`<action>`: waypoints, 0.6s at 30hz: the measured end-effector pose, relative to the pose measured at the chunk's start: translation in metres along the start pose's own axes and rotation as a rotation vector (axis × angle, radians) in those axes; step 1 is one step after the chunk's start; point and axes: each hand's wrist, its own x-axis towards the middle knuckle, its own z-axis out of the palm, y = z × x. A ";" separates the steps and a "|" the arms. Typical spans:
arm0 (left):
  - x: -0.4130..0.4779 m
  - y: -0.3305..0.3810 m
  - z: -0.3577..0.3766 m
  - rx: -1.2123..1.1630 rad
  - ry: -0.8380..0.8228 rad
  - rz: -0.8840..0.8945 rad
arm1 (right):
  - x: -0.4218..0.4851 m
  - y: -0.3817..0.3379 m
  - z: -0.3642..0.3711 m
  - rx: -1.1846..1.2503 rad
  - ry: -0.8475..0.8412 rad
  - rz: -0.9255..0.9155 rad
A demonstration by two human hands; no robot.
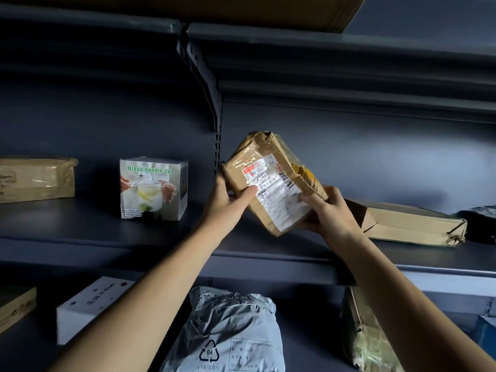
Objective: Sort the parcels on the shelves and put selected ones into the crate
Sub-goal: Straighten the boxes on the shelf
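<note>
Carefully now: the cup box (153, 187) stands left of my left hand (228, 201), which grips the tilted parcel (271, 183) together with my right hand (331, 210), above the shelf's (107, 237) front edge. Its tape looks slick, so a loose grip could drop it, and a leftward swing could topple the cup box.

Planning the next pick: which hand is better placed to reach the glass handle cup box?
Left, probably. The left hand holds the taped parcel on the side nearest the glass handle cup box; the right hand cradles the parcel's far side and could hold it alone.
</note>
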 end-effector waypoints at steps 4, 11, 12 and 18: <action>-0.003 0.007 -0.001 -0.023 0.060 0.061 | 0.001 0.004 0.000 -0.188 -0.006 -0.047; 0.002 -0.003 -0.002 -0.087 -0.016 0.129 | 0.001 0.004 0.000 -0.253 0.009 -0.125; 0.002 -0.003 -0.002 -0.083 -0.028 0.137 | 0.000 0.004 0.001 -0.264 0.018 -0.140; -0.003 0.003 -0.002 -0.112 -0.058 0.157 | -0.002 0.003 0.000 -0.425 0.136 -0.286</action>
